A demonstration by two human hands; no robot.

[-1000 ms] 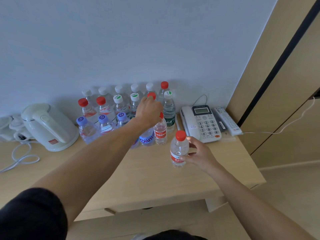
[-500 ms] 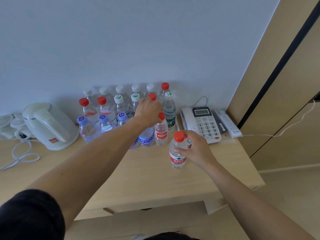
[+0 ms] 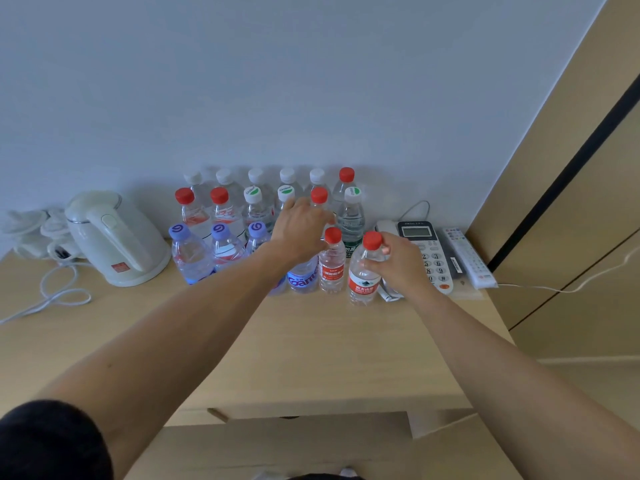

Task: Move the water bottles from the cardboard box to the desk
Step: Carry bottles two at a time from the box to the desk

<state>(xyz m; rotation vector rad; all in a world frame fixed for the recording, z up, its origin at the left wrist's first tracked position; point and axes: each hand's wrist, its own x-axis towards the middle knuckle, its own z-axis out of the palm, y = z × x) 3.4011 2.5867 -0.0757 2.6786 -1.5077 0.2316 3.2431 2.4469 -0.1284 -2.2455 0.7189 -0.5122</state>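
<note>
your right hand grips a red-capped water bottle on the desk, just left of the telephone; your left hand curls around another red-capped bottle further left.

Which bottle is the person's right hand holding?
The right hand grips the red-capped bottle with the red label at the front right of the group, next to the phone. It stands closer to the desk's front edge than all the other bottles.

Telephone keys show 2, 3, 5, 6, 8, 9, #.
</note>
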